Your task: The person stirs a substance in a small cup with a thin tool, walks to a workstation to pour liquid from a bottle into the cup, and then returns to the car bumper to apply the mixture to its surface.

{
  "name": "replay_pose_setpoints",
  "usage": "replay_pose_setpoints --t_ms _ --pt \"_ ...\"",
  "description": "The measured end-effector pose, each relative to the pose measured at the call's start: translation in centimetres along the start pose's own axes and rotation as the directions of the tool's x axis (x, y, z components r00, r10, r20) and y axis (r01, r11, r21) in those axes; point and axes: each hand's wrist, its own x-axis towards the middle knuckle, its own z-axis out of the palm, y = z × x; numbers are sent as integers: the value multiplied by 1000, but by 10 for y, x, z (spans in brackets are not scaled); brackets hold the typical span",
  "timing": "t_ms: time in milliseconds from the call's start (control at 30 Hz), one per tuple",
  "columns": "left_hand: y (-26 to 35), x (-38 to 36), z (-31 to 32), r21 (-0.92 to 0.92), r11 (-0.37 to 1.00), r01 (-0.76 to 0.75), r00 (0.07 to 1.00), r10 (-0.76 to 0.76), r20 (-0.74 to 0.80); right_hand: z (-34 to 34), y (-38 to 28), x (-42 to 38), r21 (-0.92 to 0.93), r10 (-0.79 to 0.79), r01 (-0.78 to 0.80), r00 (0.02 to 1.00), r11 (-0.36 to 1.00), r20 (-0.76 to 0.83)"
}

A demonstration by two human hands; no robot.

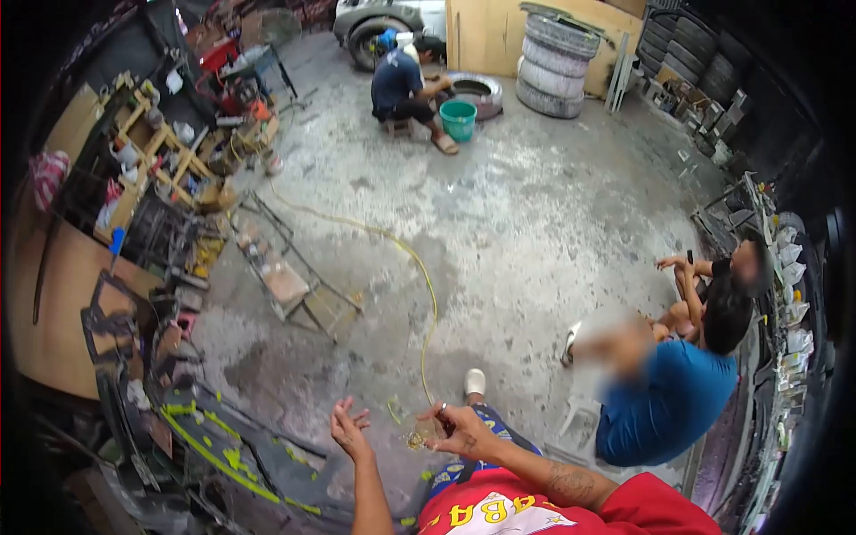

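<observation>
My left hand [350, 428] is raised in front of me at the lower middle, palm up and fingers apart, holding nothing. To its right, my right hand [465, 432] is closed, thumb and fingers pinched toward a small see-through, yellowish thing [416, 440] whose kind I cannot make out. Below and left of my hands lies a dark grey car bumper [267, 455] with yellow-green patches and a yellow-green strip along its edge. A yellow hose [426, 294] runs across the floor to near my right hand.
A low metal frame [299, 285] lies on the concrete floor. Cluttered shelves [147, 156] line the left. At right sits a person in a blue shirt [669, 406] beside another person [713, 267]. Farther back, someone [399, 85] sits by a green bucket [457, 120] and stacked tires [555, 62].
</observation>
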Motion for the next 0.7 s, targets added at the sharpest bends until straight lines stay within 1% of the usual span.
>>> replay_pose_setpoints --t_ms 33,67,100,133,200,267,300,333,400,433,467,533,567,600,633,700 --pt "9 13 25 -9 1000 -28 999 29 19 -17 -6 19 11 -6 6 1000 1000 7" --pt "17 26 48 -21 999 -25 999 26 33 -33 -10 38 8 -34 34 999 999 -11" --pt "24 39 71 -32 999 -21 999 22 45 -51 -13 56 -16 -58 58 998 998 -6" --pt "32 53 95 -40 998 -46 997 49 62 -70 -14 76 -41 -81 81 997 996 0" --pt "48 91 147 16 996 -86 991 84 102 -111 -3 118 -41 -136 136 990 990 -21" --pt "63 135 203 24 994 -109 983 104 154 -155 7 161 -2 -86 86 994 996 -72" --pt "74 154 231 42 995 -94 982 86 168 -177 1 183 28 -64 68 989 997 -137" --pt "85 174 255 66 995 -75 982 62 178 -203 -1 203 38 -71 77 986 996 -154" --pt "111 217 308 84 990 -110 970 88 225 -255 -8 245 -24 -76 72 966 997 -247" --pt "126 236 337 87 988 -129 961 102 257 -276 -4 271 4 -151 160 940 987 -307" --pt "138 254 367 91 988 -126 959 97 267 -297 -1 290 4 -146 156 937 988 -317" --pt "163 286 419 111 981 -160 955 126 267 -348 -29 329 -108 -112 79 932 991 -345" --pt "169 307 444 131 973 -188 945 143 293 -369 -34 349 -116 -137 102 926 988 -352" --pt "177 323 471 136 974 -182 944 134 301 -390 -39 369 -113 -128 93 924 989 -361" --pt "186 339 499 134 968 -210 939 162 304 -411 -43 388 -112 -135 99 914 989 -382" --pt "198 375 554 148 955 -257 924 198 327 -451 -45 428 -121 -122 75 882 990 -455"
